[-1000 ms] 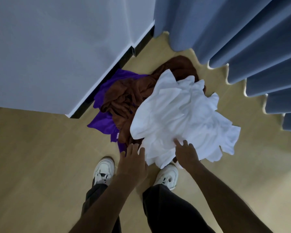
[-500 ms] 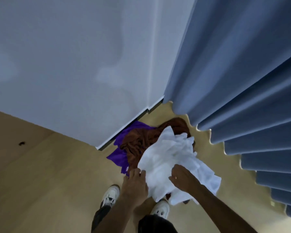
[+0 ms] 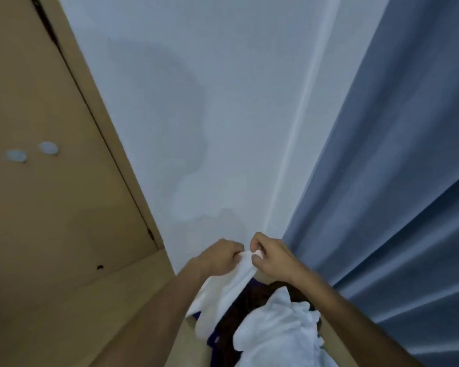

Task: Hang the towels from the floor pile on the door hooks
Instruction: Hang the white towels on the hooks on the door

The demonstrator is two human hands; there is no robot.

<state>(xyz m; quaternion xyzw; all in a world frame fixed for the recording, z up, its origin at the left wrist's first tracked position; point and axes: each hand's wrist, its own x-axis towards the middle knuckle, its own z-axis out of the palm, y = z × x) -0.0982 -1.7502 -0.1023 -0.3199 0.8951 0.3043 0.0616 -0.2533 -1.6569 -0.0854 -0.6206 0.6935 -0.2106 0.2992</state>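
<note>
left hand (image 3: 217,256) pinches white towel (image 3: 239,284) edge | right hand (image 3: 272,256) pinches same edge | towel hangs below

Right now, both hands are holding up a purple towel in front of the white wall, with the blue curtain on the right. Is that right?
Not quite. The towel is white, not purple, as the head view shows. The left hand and right hand both pinch its top edge in front of the white wall, with the blue curtain on the right. A purple towel lies lower down, in the pile.
</note>
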